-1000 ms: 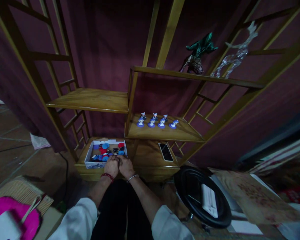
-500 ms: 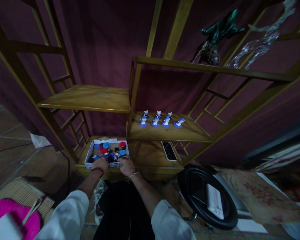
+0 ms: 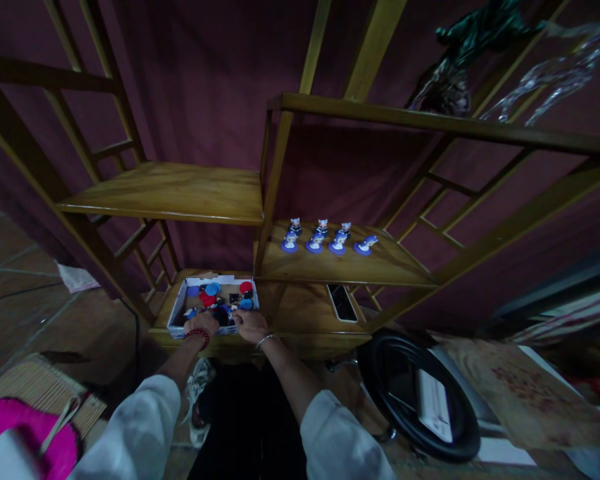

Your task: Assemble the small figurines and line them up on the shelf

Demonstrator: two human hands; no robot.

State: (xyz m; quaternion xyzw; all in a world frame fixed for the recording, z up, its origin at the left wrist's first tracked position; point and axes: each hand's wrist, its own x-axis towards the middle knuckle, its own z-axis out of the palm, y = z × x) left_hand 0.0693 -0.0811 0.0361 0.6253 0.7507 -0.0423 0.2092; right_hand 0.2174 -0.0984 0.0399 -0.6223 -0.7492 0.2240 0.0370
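Observation:
A shallow white cardboard box stands on the lowest shelf, holding a jumble of small figurines and round bases, including a red base and a blue base. My left hand, wearing a red bead bracelet, reaches over the box's near edge. Its fingers are bent down among the pieces, and what they grip is hidden. From the right, my right hand, with a silver bangle, reaches into the same box. Its fingers are pinched at a small white-and-blue figurine, largely covered by the hand.
On the middle-right shelf, purple-based figurines line up before three dark-and-white figurines. A phone lies on the low shelf. A black round stool holding a white box stands at right. Glassy animal statues top the upper shelf.
My right hand has shifted slightly left, further into the box. My left hand stays over the near side, shifting slightly. The view has turned a little.

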